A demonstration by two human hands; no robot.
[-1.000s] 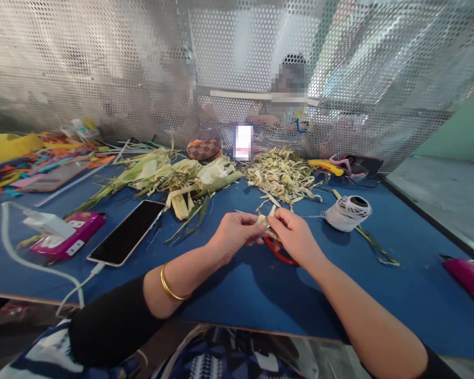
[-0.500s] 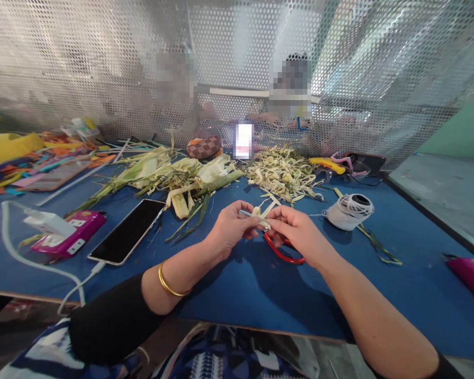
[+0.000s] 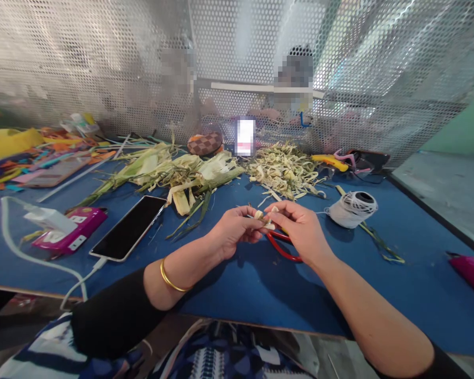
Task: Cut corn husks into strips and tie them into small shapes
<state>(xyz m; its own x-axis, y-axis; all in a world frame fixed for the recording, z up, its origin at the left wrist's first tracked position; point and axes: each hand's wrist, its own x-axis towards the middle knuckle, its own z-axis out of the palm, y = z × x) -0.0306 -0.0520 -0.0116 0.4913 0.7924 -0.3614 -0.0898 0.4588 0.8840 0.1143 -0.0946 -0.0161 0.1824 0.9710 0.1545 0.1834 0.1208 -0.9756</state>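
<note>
Between my two hands is a small pale strip of corn husk (image 3: 269, 225), folded or curled. My left hand (image 3: 239, 226) pinches its left side between thumb and fingers. On the other side, the fingertips of my right hand (image 3: 294, 226) close on the husk strip too. Under my right hand lie scissors with red handles (image 3: 282, 251), partly covered by it. Beyond my hands is a heap of thin cut husk strips (image 3: 286, 171). To its left are larger husk leaves (image 3: 189, 173). A spool of white thread (image 3: 351, 209) stands right of my right hand, its loose thread running toward that hand.
A black-screened phone (image 3: 128, 229) and a magenta power strip (image 3: 73, 231) with a white cable lie left. Yellow-handled scissors (image 3: 329, 162), a checkered pouch (image 3: 205, 143) and a lit screen (image 3: 245, 137) are at the back. A perforated metal partition (image 3: 237, 58) rises behind.
My fingers have shifted on the husk strip, and its upright loose end is now folded down between them. The camera view has tilted slightly.
</note>
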